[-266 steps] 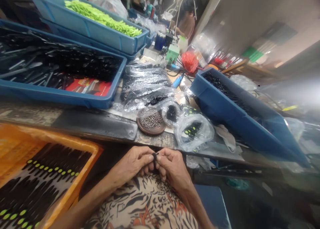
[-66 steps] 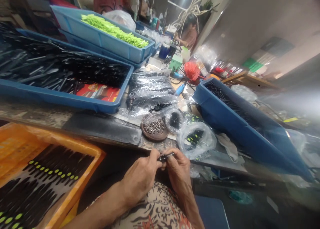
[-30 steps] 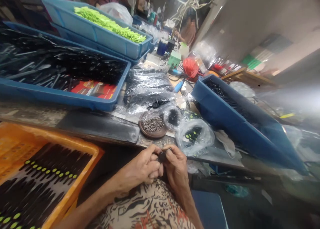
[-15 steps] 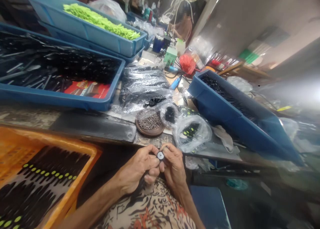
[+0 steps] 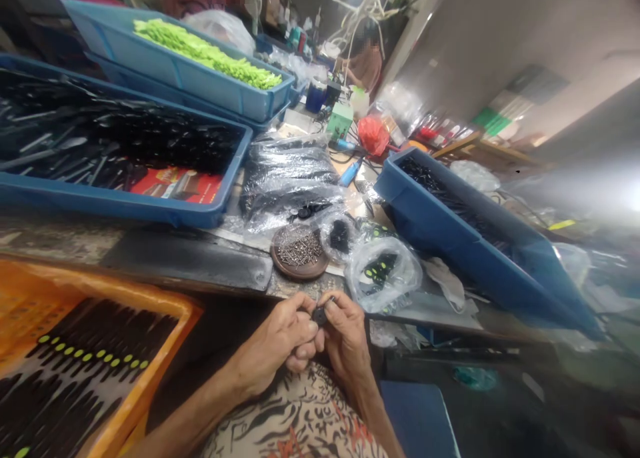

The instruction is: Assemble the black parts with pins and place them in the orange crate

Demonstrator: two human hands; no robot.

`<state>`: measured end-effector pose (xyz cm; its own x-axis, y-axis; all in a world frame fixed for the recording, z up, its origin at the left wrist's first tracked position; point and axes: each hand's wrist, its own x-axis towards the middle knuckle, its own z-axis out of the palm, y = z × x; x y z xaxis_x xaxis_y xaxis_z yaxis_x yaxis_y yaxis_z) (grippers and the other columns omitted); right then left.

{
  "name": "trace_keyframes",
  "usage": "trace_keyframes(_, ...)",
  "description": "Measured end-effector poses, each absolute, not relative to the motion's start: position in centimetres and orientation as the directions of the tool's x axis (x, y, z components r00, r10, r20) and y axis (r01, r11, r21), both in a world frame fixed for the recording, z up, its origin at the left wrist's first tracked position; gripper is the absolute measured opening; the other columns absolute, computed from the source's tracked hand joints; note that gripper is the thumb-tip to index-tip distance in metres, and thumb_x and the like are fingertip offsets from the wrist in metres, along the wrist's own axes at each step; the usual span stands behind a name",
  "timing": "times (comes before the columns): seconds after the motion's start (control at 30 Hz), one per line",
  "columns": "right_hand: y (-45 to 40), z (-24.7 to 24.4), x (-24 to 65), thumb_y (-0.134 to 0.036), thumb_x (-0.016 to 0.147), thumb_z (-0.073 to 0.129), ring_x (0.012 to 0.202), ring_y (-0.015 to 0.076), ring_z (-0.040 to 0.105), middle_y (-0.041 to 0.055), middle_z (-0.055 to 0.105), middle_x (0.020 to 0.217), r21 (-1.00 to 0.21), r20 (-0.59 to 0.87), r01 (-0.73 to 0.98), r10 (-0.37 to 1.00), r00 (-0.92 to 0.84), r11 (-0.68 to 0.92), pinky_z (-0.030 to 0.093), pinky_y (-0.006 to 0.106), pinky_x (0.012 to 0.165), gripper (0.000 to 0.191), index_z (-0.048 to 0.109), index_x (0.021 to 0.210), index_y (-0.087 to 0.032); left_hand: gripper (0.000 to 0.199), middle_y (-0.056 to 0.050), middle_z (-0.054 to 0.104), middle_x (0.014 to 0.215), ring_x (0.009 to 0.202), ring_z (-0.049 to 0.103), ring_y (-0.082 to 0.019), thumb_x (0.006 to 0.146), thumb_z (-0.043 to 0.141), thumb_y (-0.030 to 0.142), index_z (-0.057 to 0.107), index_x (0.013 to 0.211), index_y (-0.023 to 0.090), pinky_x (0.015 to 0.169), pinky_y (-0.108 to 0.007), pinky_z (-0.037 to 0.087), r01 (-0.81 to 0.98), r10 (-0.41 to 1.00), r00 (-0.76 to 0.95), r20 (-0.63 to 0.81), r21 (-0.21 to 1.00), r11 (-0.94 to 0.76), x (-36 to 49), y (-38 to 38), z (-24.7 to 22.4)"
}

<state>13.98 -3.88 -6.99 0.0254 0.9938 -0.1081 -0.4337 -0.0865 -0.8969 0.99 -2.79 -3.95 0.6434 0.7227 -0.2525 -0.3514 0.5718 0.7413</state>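
Pinching a small black part (image 5: 319, 316) in their fingers, the head view's left hand (image 5: 284, 333) and right hand (image 5: 347, 328) seemingly steady it from both sides, before the bench (image 5: 295, 287); a dish (image 5: 300, 273) of metal pins (image 5: 299, 250) stands near, likely for easy reach.

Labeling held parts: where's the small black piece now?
Head view, lower middle: the small black piece is held between the fingers of the left hand and right hand, just below the brown dish in the picture.
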Motion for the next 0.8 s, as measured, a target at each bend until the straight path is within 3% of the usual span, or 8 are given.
trace_keyframes(0.17,-3.2,-6.2,14.4,-0.035,0.084,0.055,0.041,0.0051,0.027,-0.0068,0.035,0.052,-0.954,-0.043,-0.299,0.999,0.001,-0.040,0.021,0.018,0.039,0.018,0.057,0.087,-0.018,0.009,0.004,0.046,0.065,0.049,0.027,-0.005,0.086,0.046,0.024,0.039,0.088,0.019,0.043,-0.018,0.018,-0.308,0.776,0.596,-0.208,0.833,0.460,0.2,-2.8,-3.4)
trace_keyframes(0.23,-2.7,-5.5,14.7,-0.034,0.087,0.050,0.044,0.0069,0.031,-0.0060,0.037,0.055,-0.993,0.027,-0.115,0.999,0.028,0.031,0.026,0.019,0.042,0.018,0.056,0.093,-0.018,0.009,0.004,0.047,0.066,0.050,0.027,-0.005,0.087,0.045,0.026,0.040,0.089,0.019,0.042,-0.018,0.018,-0.307,0.814,0.552,-0.182,0.863,0.401,-0.2,-2.8,-3.3)
trace_keyframes(0.3,-2.1,-4.8,14.8,-0.030,0.087,0.049,0.055,0.0108,0.043,-0.0022,0.047,0.065,-0.972,0.155,0.182,0.987,0.036,0.147,0.036,0.022,0.051,0.016,0.056,0.096,-0.019,0.010,0.004,0.048,0.066,0.050,0.029,-0.005,0.087,0.046,0.028,0.041,0.090,0.019,0.042,-0.018,0.019,-0.309,0.857,0.483,-0.178,0.881,0.357,-0.5,-2.6,-3.4)
trace_keyframes(0.4,-1.0,-4.2,14.4,-0.021,0.086,0.046,0.082,0.0190,0.050,0.0066,0.054,0.089,-0.725,0.366,0.600,0.927,-0.079,0.338,0.042,0.032,0.074,0.020,0.055,0.103,-0.017,0.009,0.003,0.050,0.068,0.051,0.033,-0.005,0.087,0.046,0.027,0.042,0.089,0.019,0.043,-0.017,0.022,-0.342,0.911,0.371,-0.182,0.885,0.315,-0.8,-2.3,-3.8)
trace_keyframes(0.47,-0.3,-4.4,14.0,-0.018,0.085,0.044,0.090,0.0225,0.048,0.0105,0.053,0.097,-0.536,0.410,0.745,0.894,-0.180,0.396,0.040,0.037,0.080,0.025,0.055,0.108,-0.015,0.010,0.002,0.052,0.069,0.051,0.035,-0.005,0.086,0.047,0.026,0.041,0.090,0.020,0.043,-0.017,0.024,-0.370,0.933,0.311,-0.180,0.881,0.294,-1.0,-2.1,-4.1)
trace_keyframes(0.6,0.4,-5.5,13.3,-0.020,0.087,0.043,0.092,0.0248,0.045,0.0127,0.053,0.102,-0.340,0.410,0.847,0.875,-0.258,0.409,0.040,0.041,0.081,0.028,0.057,0.110,-0.014,0.012,0.002,0.055,0.069,0.050,0.036,-0.005,0.084,0.050,0.024,0.040,0.090,0.020,0.042,-0.016,0.025,-0.409,0.952,0.251,-0.174,0.872,0.268,-1.1,-1.8,-4.4)
trace_keyframes(0.8,0.7,-6.2,13.5,-0.018,0.088,0.044,0.089,0.0230,0.046,0.0101,0.057,0.095,-0.299,0.464,0.839,0.837,-0.289,0.455,0.041,0.039,0.079,0.023,0.060,0.104,-0.015,0.012,0.002,0.054,0.067,0.049,0.036,-0.005,0.083,0.051,0.022,0.039,0.087,0.019,0.041,-0.015,0.024,-0.432,0.944,0.266,-0.198,0.850,0.300,-1.1,-1.9,-4.3)
